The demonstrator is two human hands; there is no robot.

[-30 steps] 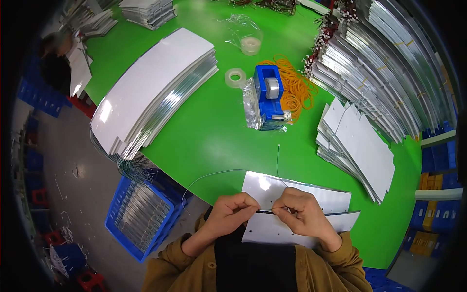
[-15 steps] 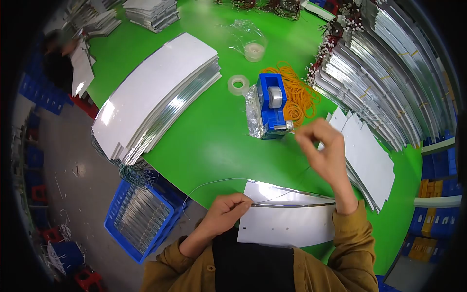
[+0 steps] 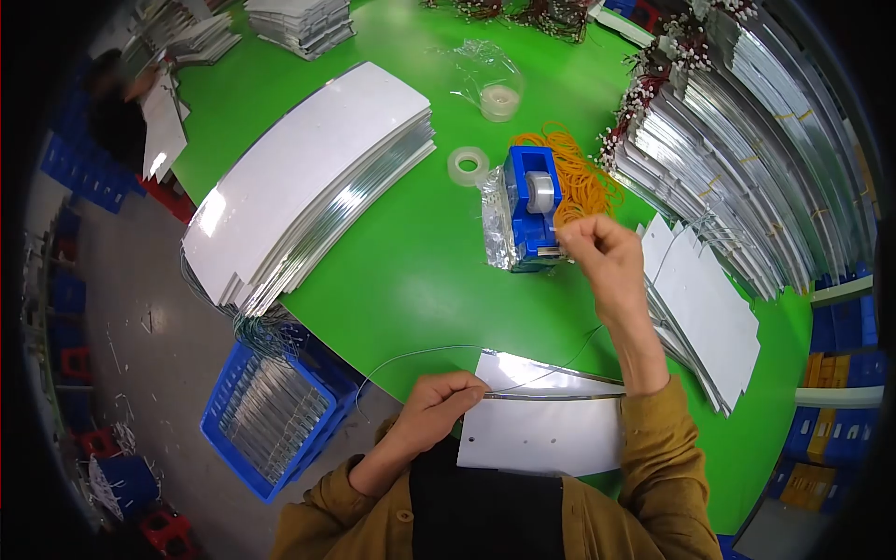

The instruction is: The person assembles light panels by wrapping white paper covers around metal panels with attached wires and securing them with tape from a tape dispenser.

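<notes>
Dispenser (image 3: 534, 210) at one o'clock suits a level tear: right hand (image 3: 611, 266) beside it, fingertips together; left hand (image 3: 434, 408) clamps sheet (image 3: 541, 434) edge and wire (image 3: 587, 343), best kept steady.

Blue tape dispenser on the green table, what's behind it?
Loose orange bands show behind the blue tape dispenser, past its far edge and right side. What the dispenser and right hand cover can't be seen.

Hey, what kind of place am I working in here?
Probably a small assembly workshop: tall stacks of silvery strips stand on the green table, near a blue tape dispenser, and a blue crate beside it holds more parts.
</notes>
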